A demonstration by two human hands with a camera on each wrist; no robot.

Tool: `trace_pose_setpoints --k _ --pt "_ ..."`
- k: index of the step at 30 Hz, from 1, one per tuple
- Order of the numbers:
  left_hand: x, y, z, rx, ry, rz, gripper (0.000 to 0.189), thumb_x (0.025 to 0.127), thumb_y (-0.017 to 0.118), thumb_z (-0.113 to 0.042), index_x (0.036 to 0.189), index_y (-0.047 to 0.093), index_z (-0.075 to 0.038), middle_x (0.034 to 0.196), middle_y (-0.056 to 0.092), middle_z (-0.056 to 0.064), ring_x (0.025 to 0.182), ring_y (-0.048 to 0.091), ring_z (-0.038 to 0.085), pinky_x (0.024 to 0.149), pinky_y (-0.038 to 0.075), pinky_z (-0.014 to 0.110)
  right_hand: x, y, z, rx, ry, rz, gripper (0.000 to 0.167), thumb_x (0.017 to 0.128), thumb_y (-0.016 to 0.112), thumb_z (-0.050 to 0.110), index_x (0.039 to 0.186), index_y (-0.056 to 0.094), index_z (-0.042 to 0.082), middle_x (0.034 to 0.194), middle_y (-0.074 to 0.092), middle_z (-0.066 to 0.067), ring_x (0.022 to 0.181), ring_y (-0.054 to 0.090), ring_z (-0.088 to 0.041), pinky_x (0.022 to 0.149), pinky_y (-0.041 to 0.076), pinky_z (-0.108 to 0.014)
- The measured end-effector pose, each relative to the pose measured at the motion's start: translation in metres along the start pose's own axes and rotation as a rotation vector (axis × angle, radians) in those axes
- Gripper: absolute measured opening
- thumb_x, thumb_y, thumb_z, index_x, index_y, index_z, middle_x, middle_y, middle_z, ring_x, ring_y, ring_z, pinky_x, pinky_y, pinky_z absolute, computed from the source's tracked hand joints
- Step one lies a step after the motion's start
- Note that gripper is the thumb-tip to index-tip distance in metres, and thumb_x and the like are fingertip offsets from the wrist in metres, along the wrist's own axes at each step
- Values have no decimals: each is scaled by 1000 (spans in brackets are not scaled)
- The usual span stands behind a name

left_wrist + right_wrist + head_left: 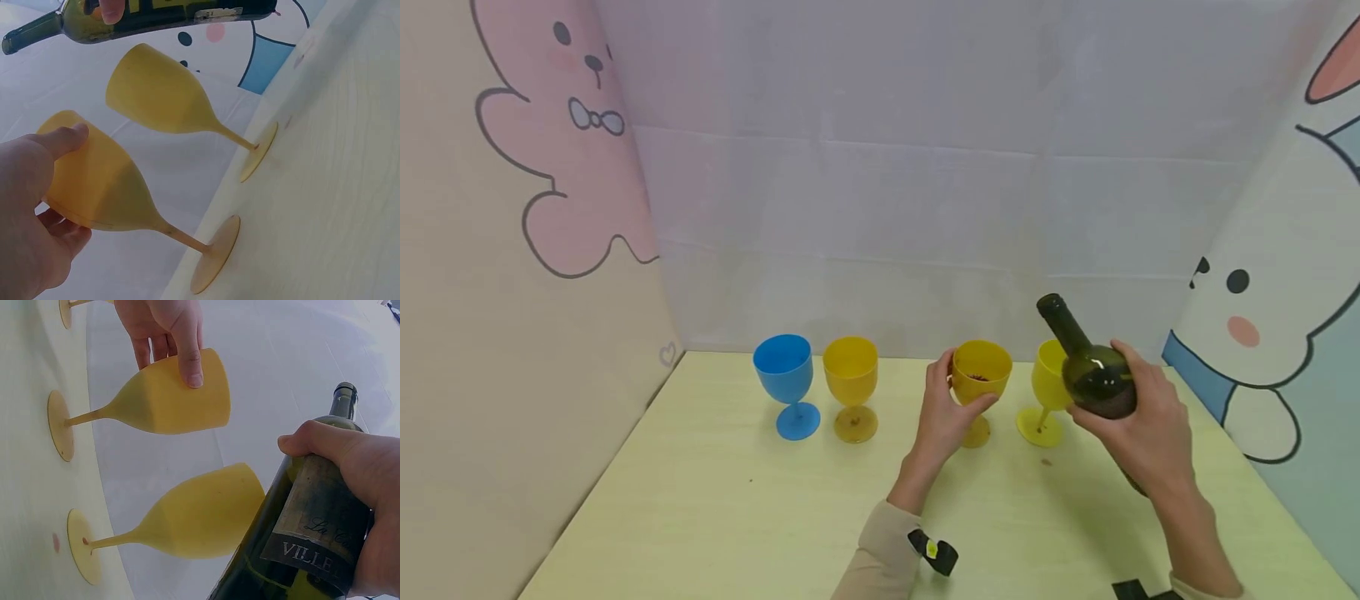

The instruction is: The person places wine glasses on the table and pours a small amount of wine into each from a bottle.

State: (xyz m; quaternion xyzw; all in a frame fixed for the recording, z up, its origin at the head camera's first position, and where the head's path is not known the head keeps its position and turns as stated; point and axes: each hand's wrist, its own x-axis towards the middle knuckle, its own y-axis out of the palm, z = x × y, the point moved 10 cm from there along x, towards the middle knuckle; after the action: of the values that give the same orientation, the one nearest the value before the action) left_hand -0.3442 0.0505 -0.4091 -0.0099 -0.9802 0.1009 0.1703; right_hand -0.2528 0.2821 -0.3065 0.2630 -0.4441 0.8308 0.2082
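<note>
My left hand (946,417) grips the bowl of a golden-yellow goblet (119,181), thumb on the near side and fingers round the far side. Its foot stands on the table, and a little dark stuff shows inside the bowl. In my right hand (1138,425) is a dark green glass wine bottle (1099,379), held off the table with its neck tilted up and to the left. The label (319,519) shows in the right wrist view. Behind the bottle in the head view stands a brighter yellow goblet (1048,375), partly covered by it.
Further left, a blue goblet (785,371) and another golden-yellow goblet (852,375) stand upright near the table's back edge. A reddish spot (1047,462) marks the pale table (715,533). Pale cloth (850,200) hangs behind, with cartoon-printed panels at both sides.
</note>
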Motion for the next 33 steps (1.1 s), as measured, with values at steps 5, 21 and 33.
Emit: trace_pose_setpoints --k 5,21,33 --pt "0 0 -2 8 10 -8 84 81 83 -29 150 36 -16 140 45 4 131 48 19 113 42 39 -1 -1 -6 73 56 26 104 64 91 19 153 37 17 135 52 -27 111 48 -43 79 37 -58" --pt "-4 -20 -24 -15 76 -83 83 83 80 -33 150 36 -10 144 44 7 135 43 27 115 38 44 -3 -1 -15 207 138 72 103 72 88 18 156 30 23 148 42 -22 120 44 -44 89 36 -65" --pt "-20 -73 -52 64 179 -189 52 90 73 -22 137 51 -13 135 53 7 124 50 25 108 42 49 -3 0 -13 206 119 86 103 72 88 20 156 29 22 149 42 -23 121 43 -45 90 36 -66"
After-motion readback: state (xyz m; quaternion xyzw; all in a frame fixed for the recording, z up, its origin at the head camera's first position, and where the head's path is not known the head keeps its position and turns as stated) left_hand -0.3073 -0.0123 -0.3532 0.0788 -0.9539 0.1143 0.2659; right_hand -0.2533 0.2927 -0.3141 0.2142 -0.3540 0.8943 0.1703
